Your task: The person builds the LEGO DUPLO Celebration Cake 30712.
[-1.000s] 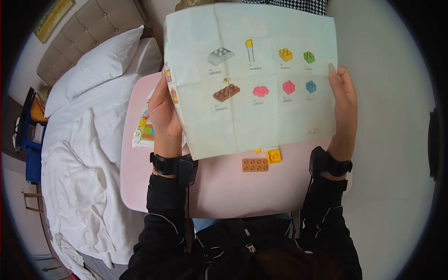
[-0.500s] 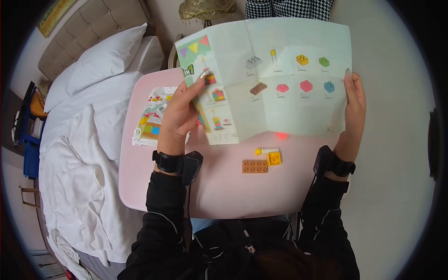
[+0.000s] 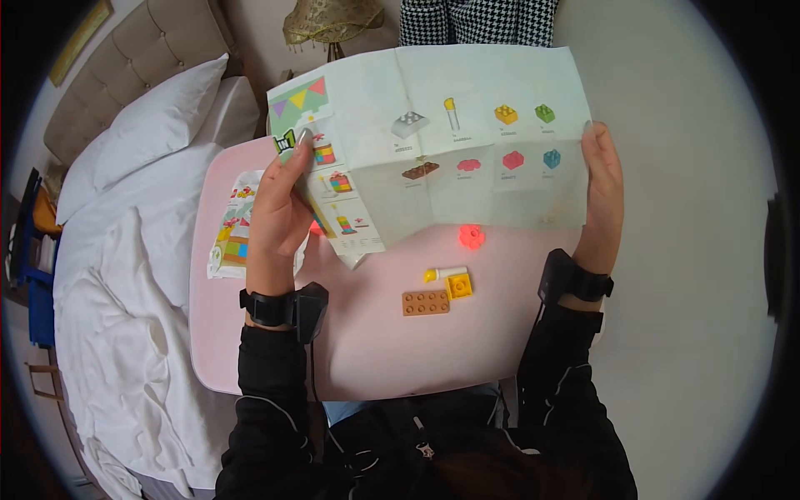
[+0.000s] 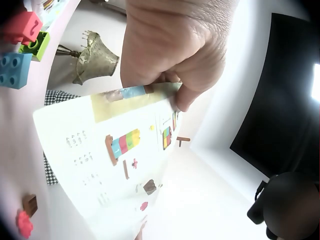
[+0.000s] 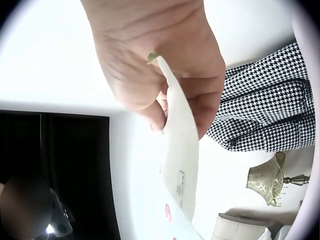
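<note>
A large creased instruction sheet [image 3: 450, 196], printed with toy bricks and small cake pictures, is held up over the pink table [image 3: 375, 362]. My left hand [image 3: 282, 204] pinches its left edge, thumb across the printed panel. With the thumb in front, my right hand [image 3: 603, 179] pinches the right edge; the right wrist view shows the paper between thumb and fingers. Below the sheet lie a brown brick [image 3: 426, 303], a yellow brick [image 3: 459, 287], a white candle piece [image 3: 452, 272] with a yellow flame and a coral flower piece [image 3: 472, 237].
Left of the sheet lies a printed bag [image 3: 229, 242]. The left wrist view shows a red brick [image 4: 24, 26], a green brick [image 4: 37, 47] and a blue brick [image 4: 14, 70] on the table. A bed [image 3: 125, 275] stands left; a lamp [image 3: 333, 23] is behind.
The sheet has come lower and flattened back, so its left picture panel now shows. My left thumb has moved onto that panel. The flower piece has come into view below the sheet.
</note>
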`<state>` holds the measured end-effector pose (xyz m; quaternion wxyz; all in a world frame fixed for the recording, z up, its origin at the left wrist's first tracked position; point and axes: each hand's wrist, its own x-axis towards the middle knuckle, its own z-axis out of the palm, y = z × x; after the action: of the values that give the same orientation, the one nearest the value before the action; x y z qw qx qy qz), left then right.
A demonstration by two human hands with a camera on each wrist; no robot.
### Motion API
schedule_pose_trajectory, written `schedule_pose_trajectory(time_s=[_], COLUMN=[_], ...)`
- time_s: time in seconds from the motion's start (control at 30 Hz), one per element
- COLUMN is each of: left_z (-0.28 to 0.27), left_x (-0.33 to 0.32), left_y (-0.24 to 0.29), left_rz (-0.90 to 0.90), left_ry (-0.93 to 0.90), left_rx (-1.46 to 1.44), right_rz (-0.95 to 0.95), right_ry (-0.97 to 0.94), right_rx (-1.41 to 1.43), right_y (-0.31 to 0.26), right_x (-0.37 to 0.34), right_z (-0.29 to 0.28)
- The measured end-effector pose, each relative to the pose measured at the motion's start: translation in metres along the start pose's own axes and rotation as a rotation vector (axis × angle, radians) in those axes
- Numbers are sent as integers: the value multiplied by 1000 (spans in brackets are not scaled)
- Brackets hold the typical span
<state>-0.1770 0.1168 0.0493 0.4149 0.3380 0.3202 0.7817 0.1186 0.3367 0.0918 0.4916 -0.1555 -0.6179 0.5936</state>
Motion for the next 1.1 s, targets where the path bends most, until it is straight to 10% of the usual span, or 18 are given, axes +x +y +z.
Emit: schedule_pose_trajectory(time_s=[0.43,1.1], left_z=[-3,10], left_x=[3,1], left_y=[-5,5], left_rz=[-103,-87], left_ry=[156,108], left_rx=[229,57], right_rz=[217,91], right_ry=[-52,57], right_rx=[-521,-260], right_y=[9,19], right_x=[3,10], right_z=[17,-3])
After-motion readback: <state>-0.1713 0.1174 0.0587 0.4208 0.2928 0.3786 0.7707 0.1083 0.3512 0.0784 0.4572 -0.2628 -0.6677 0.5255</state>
